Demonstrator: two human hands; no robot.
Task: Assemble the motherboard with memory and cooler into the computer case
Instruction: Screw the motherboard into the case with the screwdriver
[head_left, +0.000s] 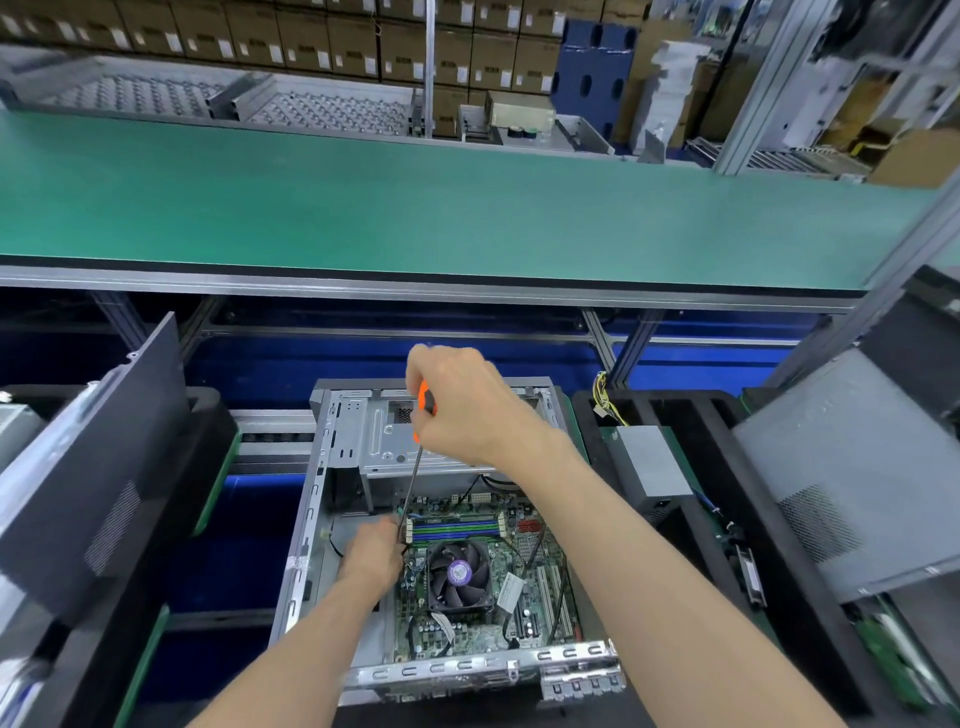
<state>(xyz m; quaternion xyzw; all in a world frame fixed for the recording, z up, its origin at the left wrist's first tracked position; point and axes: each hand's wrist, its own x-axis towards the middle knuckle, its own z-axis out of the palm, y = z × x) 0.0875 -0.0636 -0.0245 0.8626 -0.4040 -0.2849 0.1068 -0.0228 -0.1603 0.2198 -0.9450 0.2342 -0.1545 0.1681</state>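
An open grey computer case lies flat in front of me. Inside it sits the green motherboard with a black fan cooler and memory slots. My right hand grips the orange handle of a screwdriver, whose long shaft slants down to the board's upper left corner. My left hand is at that corner, its fingers pinching the lower end of the shaft near the tip.
A dark case side panel leans at the left. A grey power supply lies in a black tray at the right, beside another grey case. Behind runs a green conveyor belt, with stacked cartons beyond.
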